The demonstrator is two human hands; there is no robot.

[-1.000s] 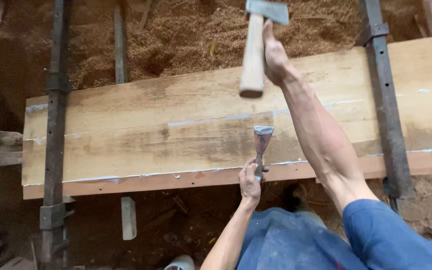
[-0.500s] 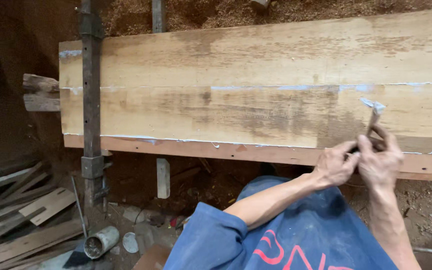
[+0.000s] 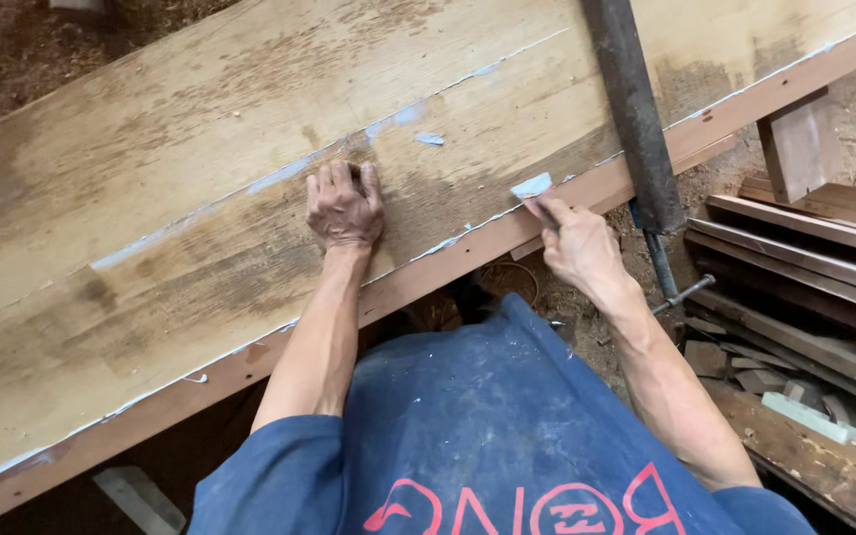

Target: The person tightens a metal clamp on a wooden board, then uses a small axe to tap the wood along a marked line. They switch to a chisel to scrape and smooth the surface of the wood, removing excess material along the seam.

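Pressing down on the wide glued-up plank, the left hand lies palm-down, fingers curled at the pale glue seam and holding nothing. Right hand has its fingers closed round a chisel, whose flat blade sits on the plank's near edge, just left of a dark metal clamp bar. Scrap boards lie beyond the right hand

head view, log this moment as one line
left hand: flat on plank | right hand: holds chisel at plank's front edge | bar clamp: across plank
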